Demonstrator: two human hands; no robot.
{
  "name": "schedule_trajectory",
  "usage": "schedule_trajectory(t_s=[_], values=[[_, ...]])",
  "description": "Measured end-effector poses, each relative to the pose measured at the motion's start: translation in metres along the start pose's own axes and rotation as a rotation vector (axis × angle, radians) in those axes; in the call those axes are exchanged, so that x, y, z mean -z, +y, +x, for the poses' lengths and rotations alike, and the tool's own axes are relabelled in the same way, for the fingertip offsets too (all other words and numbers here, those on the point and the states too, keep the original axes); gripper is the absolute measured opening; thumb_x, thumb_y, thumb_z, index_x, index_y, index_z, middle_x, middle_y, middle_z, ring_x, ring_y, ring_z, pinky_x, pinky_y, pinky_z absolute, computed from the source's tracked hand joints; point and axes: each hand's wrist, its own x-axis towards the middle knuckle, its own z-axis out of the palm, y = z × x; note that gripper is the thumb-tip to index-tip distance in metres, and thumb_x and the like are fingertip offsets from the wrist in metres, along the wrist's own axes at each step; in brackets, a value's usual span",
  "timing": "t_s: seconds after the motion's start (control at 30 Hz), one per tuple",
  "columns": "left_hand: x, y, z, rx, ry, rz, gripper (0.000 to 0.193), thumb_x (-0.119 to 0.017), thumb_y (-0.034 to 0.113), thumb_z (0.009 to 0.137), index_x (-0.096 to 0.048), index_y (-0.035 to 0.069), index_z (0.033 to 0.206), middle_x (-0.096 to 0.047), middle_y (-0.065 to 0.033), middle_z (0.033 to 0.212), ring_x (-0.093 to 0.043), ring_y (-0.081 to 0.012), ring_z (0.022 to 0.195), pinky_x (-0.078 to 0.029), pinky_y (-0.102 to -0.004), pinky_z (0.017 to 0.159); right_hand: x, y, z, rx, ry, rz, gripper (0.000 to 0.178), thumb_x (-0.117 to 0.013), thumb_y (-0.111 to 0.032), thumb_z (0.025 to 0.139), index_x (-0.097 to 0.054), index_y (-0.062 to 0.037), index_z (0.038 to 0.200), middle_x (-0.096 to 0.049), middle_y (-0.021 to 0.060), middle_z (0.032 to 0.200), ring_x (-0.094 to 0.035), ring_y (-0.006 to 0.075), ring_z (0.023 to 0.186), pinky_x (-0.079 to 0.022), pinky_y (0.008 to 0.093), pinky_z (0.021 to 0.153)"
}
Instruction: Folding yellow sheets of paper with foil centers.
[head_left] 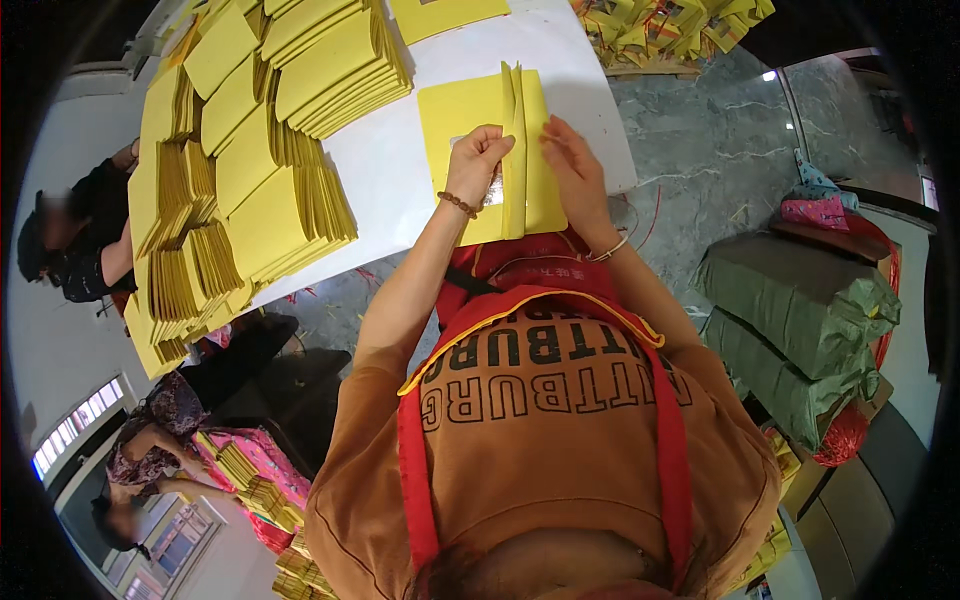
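Here, a folded yellow sheet [540, 208] lies before the person at the near edge of the white table [388, 185].

The left hand [476, 165] pinches its raised fold between thumb and bent fingers; the right hand [577, 172], fingers loosely apart, is at the right panel, contact unclear. It looks light, bendable and easily creased, probably best held along the fold. The table's right edge is near; open surface lies leftward, up to the stacked yellow sheets [325, 95].

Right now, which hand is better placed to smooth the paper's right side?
Likely the right hand: it is open at that side of the paper, while the left hand is across the fold, gripping its left edge.
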Motion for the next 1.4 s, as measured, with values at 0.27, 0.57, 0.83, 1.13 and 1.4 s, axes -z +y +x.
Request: schedule_trajectory(t_s=[0.27,0.57,0.83,1.13,1.4], values=[[-0.006,-0.003,-0.002,-0.004,0.035,-0.010,0.014,-0.061,0.012,0.083,-0.058,0.000,0.090,-0.056,0.0011,0.067,-0.047,-0.0036,0.053,-0.037,-0.0171,0.046,-0.012,-0.009,-0.010,-0.520,-0.112,0.623,0.042,-0.044,-0.023,0.093,-0.041,0.0032,0.125,-0.052,0.0089,0.115,-0.052,0.0145,0.102,-0.043,0.0253,0.085],[-0.009,0.007,-0.006,0.018,0.055,0.025,0.013,-0.062,0.016,0.084,-0.059,0.003,0.086,-0.050,0.0044,0.061,-0.040,-0.0021,0.047,-0.031,-0.0169,0.042,-0.011,0.001,-0.012,-0.528,-0.150,0.650,0.036,-0.044,-0.020,0.093,-0.046,0.0029,0.121,-0.055,0.0068,0.108,-0.052,0.0114,0.095,-0.042,0.0233,0.084],[-0.009,0.005,-0.005,0.031,0.042,-0.045,0.014,-0.062,0.016,0.084,-0.059,0.002,0.087,-0.052,0.0039,0.063,-0.041,-0.0024,0.047,-0.033,-0.0166,0.042,-0.022,0.019,-0.016,-0.270,-0.137,0.377,0.044,-0.041,-0.023,0.094,-0.038,0.0037,0.129,-0.048,0.0100,0.122,-0.045,0.0158,0.109,-0.034,0.0257,0.094],[-0.008,-0.002,0.000,-0.027,0.015,-0.049,0.020,-0.065,0.015,0.081,-0.057,0.001,0.094,-0.057,0.0005,0.073,-0.051,-0.0037,0.060,-0.043,-0.0161,0.052,-0.017,0.019,-0.015,-0.312,-0.204,0.564,0.044,-0.038,-0.024,0.095,-0.036,0.0018,0.130,-0.047,0.0092,0.122,-0.043,0.0143,0.109,-0.033,0.0246,0.094],[-0.006,0.000,-0.002,-0.030,-0.042,-0.058,0.023,-0.066,0.014,0.080,-0.056,0.001,0.097,-0.058,-0.0005,0.077,-0.054,-0.0050,0.063,-0.047,-0.0170,0.054,-0.016,0.007,-0.015,-0.346,-0.206,0.592,0.041,-0.038,-0.023,0.095,-0.039,0.0000,0.129,-0.050,0.0073,0.117,-0.046,0.0122,0.104,-0.036,0.0237,0.091]])
